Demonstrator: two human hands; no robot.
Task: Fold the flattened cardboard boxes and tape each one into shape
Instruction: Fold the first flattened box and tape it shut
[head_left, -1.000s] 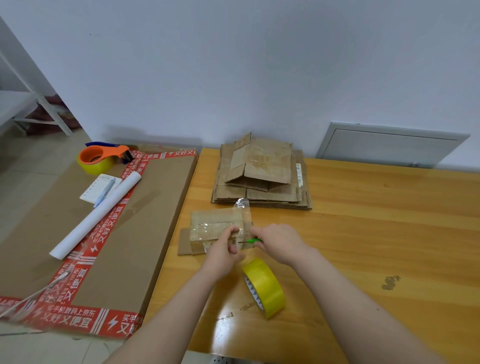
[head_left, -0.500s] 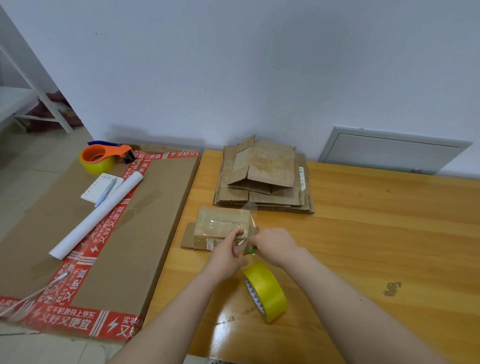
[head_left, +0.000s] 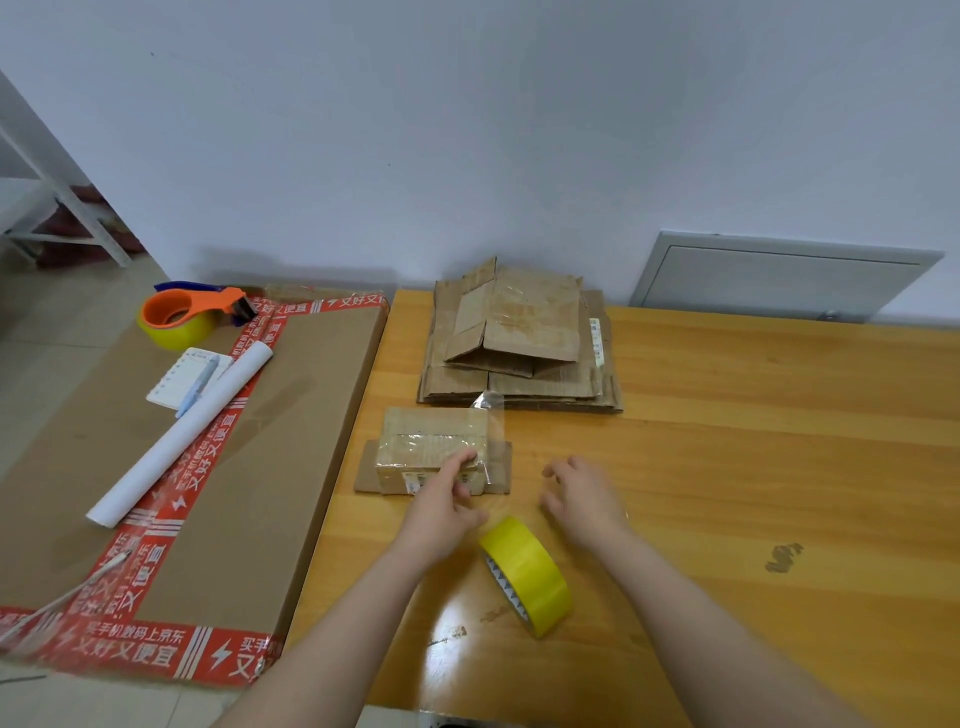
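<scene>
Left hand (head_left: 441, 506) presses flat fingers on the small box (head_left: 426, 441) just ahead of it, probably smoothing the clear tape (head_left: 493, 423) down, while the right hand (head_left: 584, 499) hovers loose and empty beside, tape roll (head_left: 527, 571) between the wrists.

Left grip (head_left: 441, 512) and right grip (head_left: 584, 506) are bare, forearms (head_left: 701, 623) likewise.

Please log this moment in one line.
left hand: touches small taped brown cardboard box | right hand: apart, holds nothing | yellow tape roll: between wrists
</scene>
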